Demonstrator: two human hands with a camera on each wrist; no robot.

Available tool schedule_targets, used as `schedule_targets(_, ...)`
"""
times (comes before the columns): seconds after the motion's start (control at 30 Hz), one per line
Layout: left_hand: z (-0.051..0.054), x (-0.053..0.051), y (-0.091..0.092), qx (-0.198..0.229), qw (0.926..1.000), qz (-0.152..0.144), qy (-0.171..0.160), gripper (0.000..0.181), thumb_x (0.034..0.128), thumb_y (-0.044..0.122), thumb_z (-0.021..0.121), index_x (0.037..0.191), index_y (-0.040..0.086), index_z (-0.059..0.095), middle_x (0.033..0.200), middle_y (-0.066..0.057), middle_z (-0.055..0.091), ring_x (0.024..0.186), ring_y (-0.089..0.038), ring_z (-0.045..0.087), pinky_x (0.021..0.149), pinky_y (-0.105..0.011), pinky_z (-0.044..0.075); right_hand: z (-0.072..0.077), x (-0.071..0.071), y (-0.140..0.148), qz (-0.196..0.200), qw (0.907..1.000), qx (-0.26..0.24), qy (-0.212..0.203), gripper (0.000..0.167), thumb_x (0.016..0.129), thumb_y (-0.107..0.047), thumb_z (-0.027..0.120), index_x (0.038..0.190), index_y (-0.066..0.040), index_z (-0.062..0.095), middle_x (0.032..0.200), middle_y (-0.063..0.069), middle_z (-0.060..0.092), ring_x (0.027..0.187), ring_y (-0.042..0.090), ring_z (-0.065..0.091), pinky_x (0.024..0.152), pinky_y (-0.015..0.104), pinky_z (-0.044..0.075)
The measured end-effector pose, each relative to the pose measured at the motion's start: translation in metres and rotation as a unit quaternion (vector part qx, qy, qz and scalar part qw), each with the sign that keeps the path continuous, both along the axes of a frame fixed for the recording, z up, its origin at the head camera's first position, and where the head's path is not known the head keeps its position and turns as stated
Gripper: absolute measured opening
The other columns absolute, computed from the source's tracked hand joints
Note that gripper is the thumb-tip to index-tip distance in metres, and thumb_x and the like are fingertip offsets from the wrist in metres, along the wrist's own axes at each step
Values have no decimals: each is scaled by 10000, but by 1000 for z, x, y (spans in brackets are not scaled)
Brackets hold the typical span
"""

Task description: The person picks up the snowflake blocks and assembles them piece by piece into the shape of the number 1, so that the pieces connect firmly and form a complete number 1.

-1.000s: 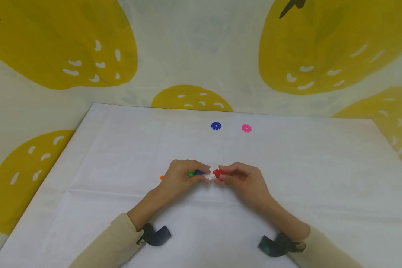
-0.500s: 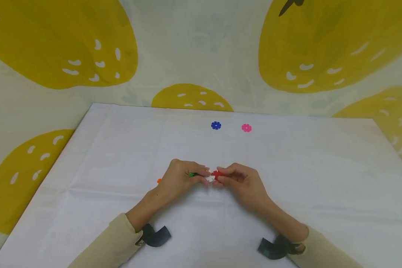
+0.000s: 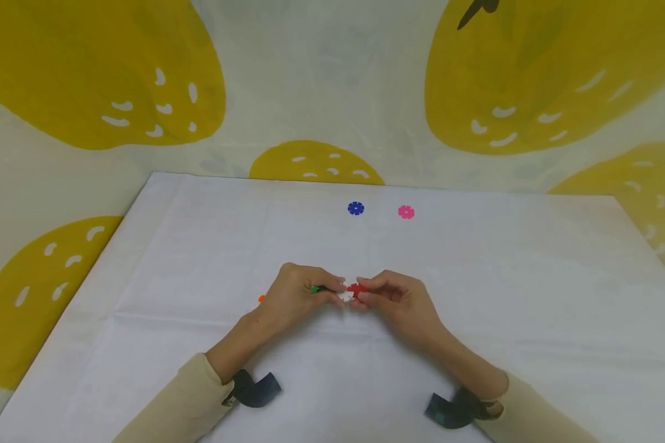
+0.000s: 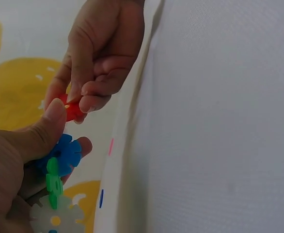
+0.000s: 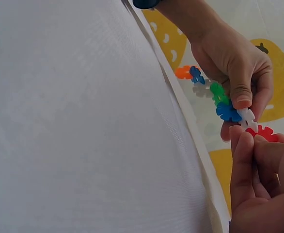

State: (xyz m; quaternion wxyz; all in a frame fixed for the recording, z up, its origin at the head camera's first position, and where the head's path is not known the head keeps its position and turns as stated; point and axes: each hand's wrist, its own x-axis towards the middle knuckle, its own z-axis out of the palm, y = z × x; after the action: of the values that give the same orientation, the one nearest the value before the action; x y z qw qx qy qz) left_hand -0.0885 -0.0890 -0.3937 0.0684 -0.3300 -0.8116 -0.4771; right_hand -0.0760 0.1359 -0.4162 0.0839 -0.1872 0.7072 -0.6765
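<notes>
My left hand (image 3: pixel 290 301) pinches a chain of notched plastic discs near its end, by a white disc (image 5: pixel 247 119). Behind that disc the right wrist view shows a blue disc (image 5: pixel 227 112), a green disc (image 5: pixel 218 93), another white disc (image 5: pixel 202 89), a second blue disc (image 5: pixel 196 74) and an orange disc (image 5: pixel 183 72). Between thumb and fingers, my right hand (image 3: pixel 404 304) pinches a red disc (image 3: pixel 356 289). Its edge meets the white disc's edge; fingers partly cover the contact, so I cannot tell how deep the slots engage.
Towards the back of the white-covered table (image 3: pixel 504 258) lie a loose blue disc (image 3: pixel 356 208) and, to its right, a pink disc (image 3: pixel 406 212). Behind the table hangs a cloth (image 3: pixel 332 74) with yellow fruit shapes. A dark strap piece (image 3: pixel 257 391) sits at the left wrist.
The red disc has come up against the white one, closing the small gap between them. Both hands have shifted slightly left, and the orange end of the chain has dipped a little.
</notes>
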Motion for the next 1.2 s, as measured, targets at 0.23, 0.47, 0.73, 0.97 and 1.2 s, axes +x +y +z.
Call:
schedule_targets(0.23,-1,-2,-3,-130,9998,-45,-110,218,686,50,838,888,36,758,913,-50,728,876,-117,688,760,-205,529,0,-1,0,33,9999,126,108,251,877,-26,676,1127,-11,691,1006,108,692,885,275,690,827,312,531)
schedule_targets(0.47,-3,-5,-6,-330,9994,-56,-20,213,705,102,830,899,63,755,942,-31,724,893,-108,678,786,-212,522,1,-1,0,-97,9992,385,112,284,890,-59,671,1168,-2,670,1058,61,687,918,222,682,831,300,528)
schedule_targets(0.73,0,-5,-7,-440,9989,-52,-125,211,713,98,828,908,70,755,942,-20,724,881,-97,673,780,-209,523,1,-1,0,-290,9972,668,187,257,888,-125,692,1142,-84,684,1046,20,683,904,215,681,806,294,539)
schedule_targets(0.97,3,-5,-8,-700,9971,0,-285,280,744,134,816,1009,92,737,974,17,713,904,-92,648,810,-232,519,2,-1,0,-454,9954,837,87,199,876,-163,710,1074,-149,707,997,6,697,874,198,690,793,289,543)
schedule_targets(1.2,4,-3,-6,-1005,9949,-45,-22,422,775,153,808,1174,117,676,1111,27,682,1049,-118,618,901,-282,490,3,0,1,-638,9932,976,-12,199,874,-215,714,1060,-143,712,927,-9,715,864,167,693,804,269,535)
